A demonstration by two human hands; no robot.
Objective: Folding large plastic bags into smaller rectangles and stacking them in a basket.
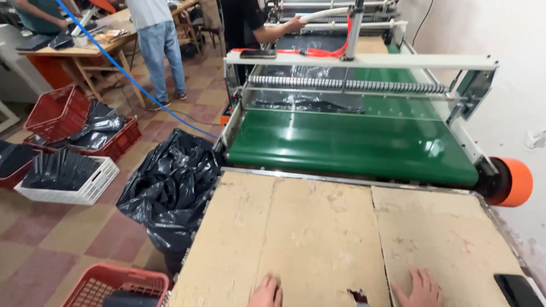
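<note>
My left hand [266,293] rests at the near edge of a worn cardboard-covered table [318,227], fingers loosely curled, holding nothing. My right hand [420,289] lies flat on the same cardboard with its fingers spread, also holding nothing. A small torn hole [358,296] in the cardboard sits between the two hands. Beyond the table runs a green conveyor belt [352,145] of a machine, with shiny black plastic film [307,103] under a ribbed roller [347,85].
A black flat device [517,290] lies at the table's right corner. A stuffed black plastic bag [170,187] stands left of the table. Red crates [114,284] and a white crate [68,179] with black bags sit on the floor. Other people stand at the back.
</note>
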